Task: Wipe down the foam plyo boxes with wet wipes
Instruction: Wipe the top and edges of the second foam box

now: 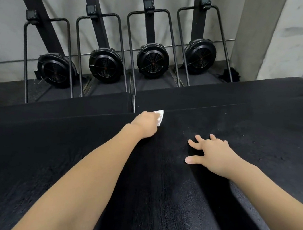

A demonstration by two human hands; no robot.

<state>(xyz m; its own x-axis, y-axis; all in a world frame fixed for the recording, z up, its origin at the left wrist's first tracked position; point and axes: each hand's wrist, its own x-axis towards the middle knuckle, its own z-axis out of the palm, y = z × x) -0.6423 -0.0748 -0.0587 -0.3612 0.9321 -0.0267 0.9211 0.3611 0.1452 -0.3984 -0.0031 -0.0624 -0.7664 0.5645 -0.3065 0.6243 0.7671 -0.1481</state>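
Up top, left hand (147,121) presses wet wipe (159,116) on plyo box (166,193).

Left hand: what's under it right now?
A white wet wipe sticks out beyond the left hand, held against the black plyo box top near its far edge. The rest of the wipe and the fingers holding it are hidden under the hand.

Four upright rowing machines (152,61), seemingly

Matt black grainy foam box (175,194); soft white wipe (159,116), crumpled
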